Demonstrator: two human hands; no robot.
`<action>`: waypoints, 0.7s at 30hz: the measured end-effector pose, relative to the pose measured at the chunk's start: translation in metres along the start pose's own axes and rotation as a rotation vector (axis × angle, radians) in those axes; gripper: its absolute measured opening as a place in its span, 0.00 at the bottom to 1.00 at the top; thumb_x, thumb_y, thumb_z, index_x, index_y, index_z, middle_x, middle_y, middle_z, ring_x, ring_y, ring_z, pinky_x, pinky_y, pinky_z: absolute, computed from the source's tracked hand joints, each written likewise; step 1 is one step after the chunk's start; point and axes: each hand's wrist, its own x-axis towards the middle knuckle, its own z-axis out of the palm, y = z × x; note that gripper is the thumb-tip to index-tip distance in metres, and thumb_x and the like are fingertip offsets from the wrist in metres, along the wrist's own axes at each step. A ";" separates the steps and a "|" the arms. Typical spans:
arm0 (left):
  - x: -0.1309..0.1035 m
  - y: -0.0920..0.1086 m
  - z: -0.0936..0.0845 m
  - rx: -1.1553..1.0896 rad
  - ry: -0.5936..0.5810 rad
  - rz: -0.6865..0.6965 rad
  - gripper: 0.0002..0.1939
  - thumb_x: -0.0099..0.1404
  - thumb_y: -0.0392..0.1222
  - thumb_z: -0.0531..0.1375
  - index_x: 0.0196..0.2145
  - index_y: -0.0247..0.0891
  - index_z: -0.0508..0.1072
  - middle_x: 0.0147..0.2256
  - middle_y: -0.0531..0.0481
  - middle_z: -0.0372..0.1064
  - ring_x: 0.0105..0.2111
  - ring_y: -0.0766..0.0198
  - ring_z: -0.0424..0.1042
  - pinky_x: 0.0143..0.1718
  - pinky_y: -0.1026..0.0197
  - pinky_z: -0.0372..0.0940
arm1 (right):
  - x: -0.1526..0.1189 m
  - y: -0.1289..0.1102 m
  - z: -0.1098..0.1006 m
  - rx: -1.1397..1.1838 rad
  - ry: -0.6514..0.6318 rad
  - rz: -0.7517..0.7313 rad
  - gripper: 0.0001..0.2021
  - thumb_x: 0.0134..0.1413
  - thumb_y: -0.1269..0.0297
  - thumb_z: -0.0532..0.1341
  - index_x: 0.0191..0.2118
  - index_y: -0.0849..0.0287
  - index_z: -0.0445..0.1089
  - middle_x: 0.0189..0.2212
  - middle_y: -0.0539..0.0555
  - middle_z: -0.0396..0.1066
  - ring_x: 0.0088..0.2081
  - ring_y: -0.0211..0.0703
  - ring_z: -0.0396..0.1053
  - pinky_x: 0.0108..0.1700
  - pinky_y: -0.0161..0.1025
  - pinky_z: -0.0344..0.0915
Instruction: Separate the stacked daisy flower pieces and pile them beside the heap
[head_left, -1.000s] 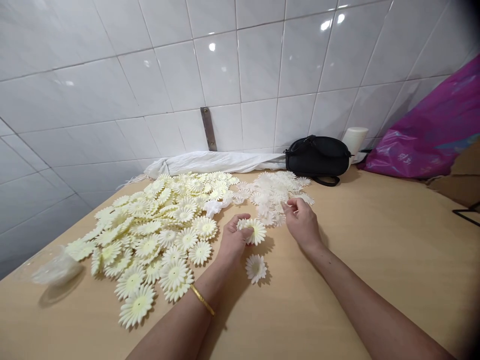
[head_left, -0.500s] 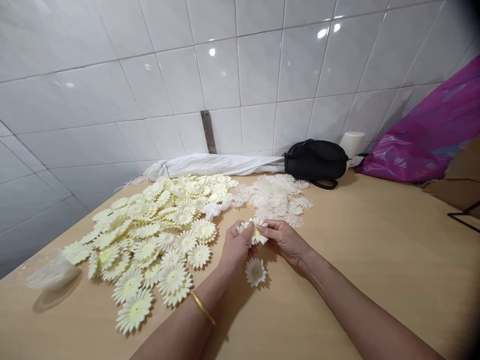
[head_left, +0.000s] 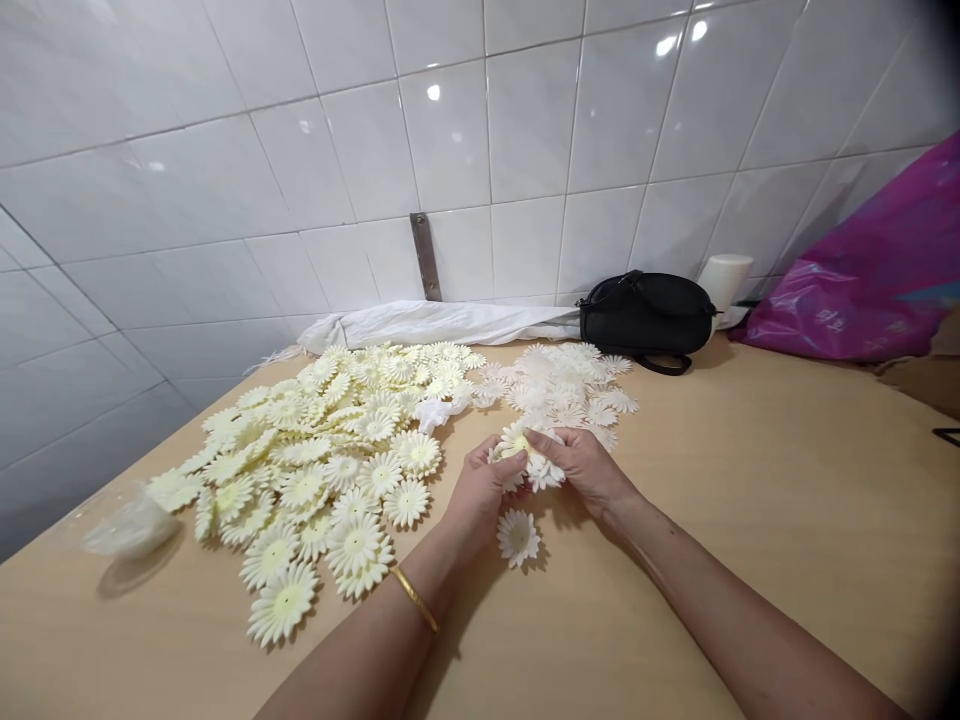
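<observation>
Near the middle of the table, my left hand (head_left: 484,485) and my right hand (head_left: 589,470) both grip pale yellow and white petal flowers (head_left: 536,460), thumbs on top. The fingers beneath are partly hidden. Just below the hands a single white flower (head_left: 518,538) lies on the wood. A large heap of pale yellow flowers (head_left: 304,485) spreads to the left of my left hand. Behind my hands lies a smaller pile of thin white flowers (head_left: 559,385). A crumpled white scrap (head_left: 433,415) sits between the two piles.
A clear plastic bag (head_left: 133,528) lies at the table's left. Along the tiled wall are a rolled white cloth (head_left: 442,322), a black case (head_left: 646,315) and a white cup (head_left: 727,282). At the right stand a pink plastic bag (head_left: 847,280) and brown cardboard (head_left: 919,380).
The held flowers have shifted and spread between my hands, with more white petals showing at the right. The view has moved slightly, so the surroundings sit a little further right.
</observation>
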 end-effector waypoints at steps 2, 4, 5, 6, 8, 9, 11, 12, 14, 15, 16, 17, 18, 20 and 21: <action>0.003 0.002 -0.003 -0.030 0.063 0.004 0.15 0.46 0.40 0.64 0.32 0.36 0.67 0.25 0.52 0.66 0.20 0.70 0.65 0.18 0.69 0.60 | 0.003 0.001 -0.006 0.062 -0.028 0.051 0.19 0.34 0.48 0.64 0.20 0.60 0.63 0.14 0.47 0.61 0.16 0.33 0.57 0.18 0.32 0.54; 0.007 0.005 -0.006 -0.044 0.154 0.003 0.14 0.46 0.37 0.64 0.31 0.36 0.65 0.25 0.53 0.66 0.19 0.71 0.65 0.19 0.68 0.61 | 0.007 0.003 -0.012 0.084 -0.020 0.038 0.18 0.32 0.52 0.66 0.18 0.61 0.62 0.13 0.45 0.59 0.16 0.30 0.54 0.18 0.30 0.51; 0.008 0.007 -0.008 -0.043 0.187 0.001 0.14 0.45 0.36 0.64 0.30 0.36 0.65 0.25 0.53 0.66 0.19 0.70 0.65 0.19 0.68 0.61 | 0.009 0.004 -0.015 0.076 -0.016 0.026 0.18 0.31 0.53 0.67 0.18 0.61 0.61 0.13 0.45 0.58 0.16 0.30 0.53 0.19 0.30 0.50; 0.009 0.008 -0.008 -0.040 0.208 0.002 0.13 0.45 0.35 0.63 0.30 0.37 0.65 0.25 0.53 0.66 0.20 0.70 0.66 0.20 0.68 0.62 | 0.010 0.006 -0.018 0.067 -0.017 0.022 0.17 0.31 0.54 0.67 0.17 0.61 0.61 0.13 0.45 0.58 0.17 0.30 0.53 0.19 0.30 0.51; 0.010 0.008 -0.010 -0.029 0.215 0.007 0.13 0.44 0.34 0.63 0.30 0.36 0.65 0.25 0.53 0.67 0.21 0.70 0.66 0.21 0.67 0.63 | 0.011 0.007 -0.020 0.054 -0.028 0.025 0.16 0.31 0.55 0.67 0.19 0.61 0.62 0.15 0.45 0.60 0.18 0.30 0.54 0.21 0.30 0.51; 0.010 0.008 -0.010 -0.022 0.209 0.013 0.13 0.44 0.34 0.64 0.29 0.36 0.66 0.26 0.52 0.67 0.21 0.70 0.66 0.21 0.67 0.63 | 0.011 0.007 -0.020 0.046 -0.030 0.020 0.16 0.32 0.55 0.67 0.20 0.61 0.63 0.16 0.45 0.60 0.18 0.30 0.54 0.21 0.31 0.51; 0.010 0.008 -0.010 -0.014 0.199 0.022 0.14 0.43 0.34 0.65 0.30 0.36 0.66 0.26 0.52 0.67 0.22 0.70 0.66 0.22 0.67 0.64 | 0.011 0.006 -0.020 0.029 -0.029 -0.008 0.16 0.33 0.54 0.66 0.21 0.61 0.63 0.16 0.44 0.59 0.18 0.30 0.53 0.21 0.31 0.50; 0.010 0.008 -0.011 -0.014 0.201 0.029 0.15 0.42 0.35 0.65 0.30 0.36 0.67 0.26 0.52 0.67 0.21 0.70 0.66 0.22 0.67 0.64 | 0.011 0.006 -0.020 0.015 -0.026 -0.025 0.16 0.33 0.54 0.66 0.21 0.60 0.62 0.15 0.44 0.58 0.18 0.30 0.52 0.21 0.31 0.50; 0.011 0.007 -0.012 -0.017 0.204 0.037 0.17 0.42 0.36 0.66 0.32 0.36 0.67 0.26 0.52 0.67 0.21 0.70 0.66 0.22 0.67 0.64 | 0.012 0.005 -0.021 -0.035 0.008 -0.058 0.18 0.35 0.52 0.65 0.19 0.60 0.59 0.14 0.43 0.55 0.17 0.29 0.50 0.20 0.31 0.48; 0.011 0.007 -0.012 -0.019 0.207 0.037 0.18 0.42 0.36 0.66 0.33 0.37 0.66 0.27 0.51 0.68 0.21 0.70 0.67 0.22 0.67 0.64 | 0.013 0.004 -0.022 -0.070 0.037 -0.074 0.19 0.36 0.51 0.64 0.17 0.59 0.57 0.13 0.43 0.53 0.17 0.29 0.49 0.20 0.31 0.47; 0.012 0.007 -0.013 -0.021 0.208 0.033 0.18 0.43 0.36 0.65 0.33 0.37 0.66 0.27 0.51 0.68 0.21 0.70 0.67 0.21 0.67 0.64 | 0.014 0.004 -0.023 -0.108 0.069 -0.089 0.20 0.38 0.50 0.63 0.16 0.59 0.55 0.12 0.43 0.52 0.16 0.29 0.48 0.19 0.31 0.45; 0.012 0.007 -0.013 -0.023 0.207 0.026 0.18 0.43 0.35 0.65 0.34 0.37 0.66 0.27 0.51 0.68 0.22 0.69 0.67 0.21 0.67 0.64 | 0.014 0.004 -0.025 -0.147 0.101 -0.103 0.22 0.39 0.49 0.61 0.15 0.58 0.53 0.11 0.42 0.50 0.16 0.29 0.46 0.19 0.32 0.44; 0.012 0.007 -0.014 -0.026 0.203 0.015 0.18 0.43 0.35 0.65 0.34 0.37 0.66 0.27 0.51 0.68 0.22 0.69 0.67 0.21 0.67 0.64 | 0.015 0.004 -0.026 -0.186 0.133 -0.110 0.23 0.40 0.47 0.60 0.15 0.58 0.51 0.10 0.42 0.48 0.15 0.29 0.45 0.18 0.32 0.42; 0.013 0.006 -0.014 -0.037 0.193 -0.007 0.16 0.44 0.34 0.65 0.32 0.36 0.66 0.26 0.51 0.68 0.22 0.69 0.67 0.20 0.67 0.64 | 0.014 0.002 -0.027 -0.249 0.181 -0.110 0.25 0.40 0.45 0.59 0.14 0.57 0.48 0.09 0.42 0.44 0.14 0.29 0.43 0.18 0.33 0.39; 0.013 0.006 -0.014 -0.043 0.188 -0.013 0.15 0.45 0.35 0.64 0.32 0.36 0.66 0.26 0.51 0.68 0.21 0.69 0.67 0.21 0.67 0.64 | 0.013 0.001 -0.027 -0.271 0.198 -0.103 0.26 0.39 0.44 0.59 0.13 0.57 0.46 0.09 0.42 0.42 0.14 0.29 0.42 0.17 0.33 0.38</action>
